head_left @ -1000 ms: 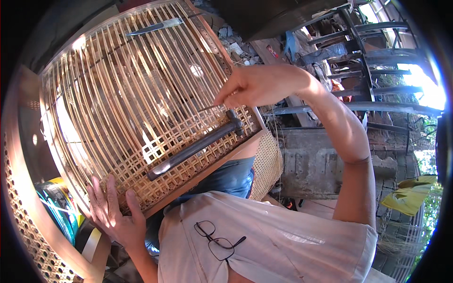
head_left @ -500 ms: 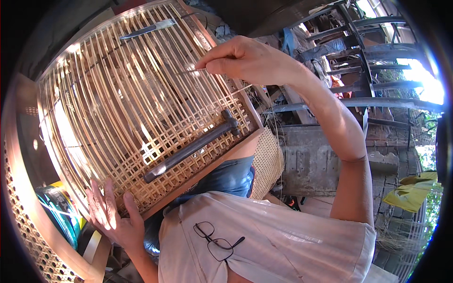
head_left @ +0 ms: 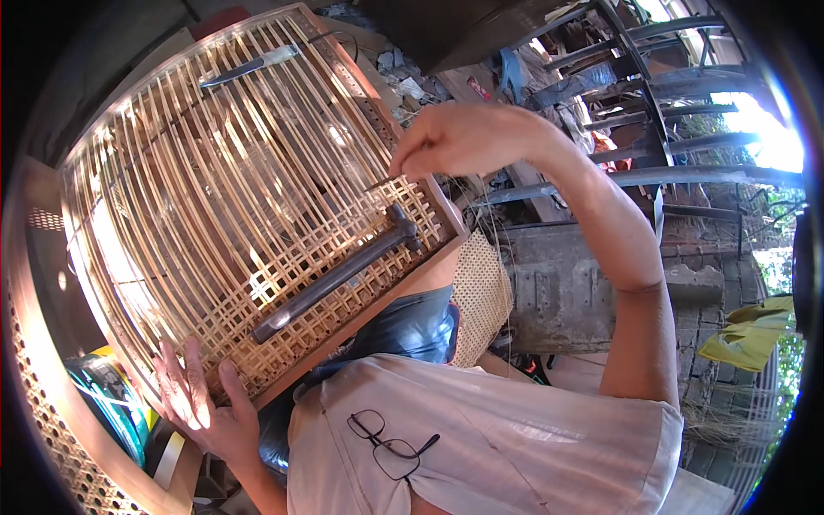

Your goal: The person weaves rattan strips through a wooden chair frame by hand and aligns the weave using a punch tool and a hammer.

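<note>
Head view: frame holds cane, left hand spread, right hand pinching thin piece.

Pretty cluttered spot tbh: beat-up grey panel, dark slatted rack above and right of it, loose debris up to its left, yellow cloth off its right side, harsh daylight and greenery way right of it.

The left hand lies with fingers spread at the near left corner of a wooden frame, while the right hand pinches what looks like a thin dark piece near a hammer on the weave, a knife lying across the far strands.
</note>
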### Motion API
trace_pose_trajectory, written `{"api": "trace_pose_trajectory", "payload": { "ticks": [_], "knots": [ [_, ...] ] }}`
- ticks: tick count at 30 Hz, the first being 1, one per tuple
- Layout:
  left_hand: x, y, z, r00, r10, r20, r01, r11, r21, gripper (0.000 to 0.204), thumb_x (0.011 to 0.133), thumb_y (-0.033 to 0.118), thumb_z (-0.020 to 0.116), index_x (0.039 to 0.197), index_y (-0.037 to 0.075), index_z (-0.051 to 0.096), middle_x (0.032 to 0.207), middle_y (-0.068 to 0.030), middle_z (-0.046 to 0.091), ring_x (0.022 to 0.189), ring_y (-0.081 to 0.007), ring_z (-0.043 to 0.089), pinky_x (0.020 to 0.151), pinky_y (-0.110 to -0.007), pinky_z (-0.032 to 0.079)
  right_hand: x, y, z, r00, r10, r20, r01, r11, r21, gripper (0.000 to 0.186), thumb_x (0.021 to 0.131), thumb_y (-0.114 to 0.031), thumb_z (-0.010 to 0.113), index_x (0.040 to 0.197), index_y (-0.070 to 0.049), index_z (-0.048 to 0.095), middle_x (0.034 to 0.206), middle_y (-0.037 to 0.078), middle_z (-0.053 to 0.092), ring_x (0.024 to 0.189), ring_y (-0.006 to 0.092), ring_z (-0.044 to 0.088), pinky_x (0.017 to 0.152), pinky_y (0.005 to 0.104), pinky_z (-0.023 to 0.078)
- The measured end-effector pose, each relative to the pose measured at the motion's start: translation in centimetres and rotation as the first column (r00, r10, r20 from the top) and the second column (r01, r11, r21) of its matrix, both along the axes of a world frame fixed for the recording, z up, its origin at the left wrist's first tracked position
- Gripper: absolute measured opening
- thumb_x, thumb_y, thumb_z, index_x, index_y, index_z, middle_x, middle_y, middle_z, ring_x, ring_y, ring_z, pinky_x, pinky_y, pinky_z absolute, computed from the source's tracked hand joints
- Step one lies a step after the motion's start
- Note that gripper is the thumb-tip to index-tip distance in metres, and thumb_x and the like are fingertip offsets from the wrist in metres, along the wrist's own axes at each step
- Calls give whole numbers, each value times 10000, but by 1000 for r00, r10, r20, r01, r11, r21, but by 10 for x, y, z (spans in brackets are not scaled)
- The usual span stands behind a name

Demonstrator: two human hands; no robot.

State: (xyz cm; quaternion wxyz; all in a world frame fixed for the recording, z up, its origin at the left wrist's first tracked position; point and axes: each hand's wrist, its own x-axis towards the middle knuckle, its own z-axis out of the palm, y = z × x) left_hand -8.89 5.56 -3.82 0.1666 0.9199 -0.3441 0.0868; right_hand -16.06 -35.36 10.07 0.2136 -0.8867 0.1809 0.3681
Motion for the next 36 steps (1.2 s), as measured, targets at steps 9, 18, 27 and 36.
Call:
{"api": "trace_pose_trajectory", "payload": {
  "ticks": [9, 18, 27, 36],
  "knots": [
    [-1, 0, -3, 1000, 14, -4, -14, 1000, -6, 436, 919, 259, 665, 1327, 104, 668, 1476, -141, 548, 1366, -397, 487, 1145, -515, 329, -2, 0, -11, 957, -38, 288, 37, 999, 7, 354, 1025, -310, 584, 1197, -34, 724, 808, 26, 677, 626, 87, 549, 589, 286, 472],
    [1, 1, -2, 1000, 6, 3, -6, 1000, -6, 442, 931, 275, 665, 1347, 126, 659, 1485, -135, 542, 1374, -397, 481, 1146, -516, 326, -1, 15, -18, 817, -112, 566, 65, 993, 103, 336, 1021, -271, 596, 1250, -50, 701, 802, 49, 697, 618, 97, 559, 588, 308, 461],
    [-1, 2, -6, 1000, 13, 22, -14, 1000, 5, 450, 940, 297, 659, 1353, 121, 652, 1487, -121, 544, 1371, -398, 484, 1137, -504, 332, -3, -1, -3, 867, -120, 483, 147, 989, -18, 324, 998, -262, 597, 1231, -76, 724, 1016, 115, 766, 849, 137, 689, 792, 331, 540],
    [4, 3, -8, 999, -31, 19, 31, 999, -13, 435, 953, 295, 639, 1342, 102, 654, 1467, -153, 555, 1362, -415, 487, 1130, -531, 344, -20, -9, 2, 930, -177, 322, 203, 978, -49, 307, 962, -238, 613, 1174, -55, 740, 1079, 144, 756, 908, 205, 723, 808, 333, 548]
  ]
}}
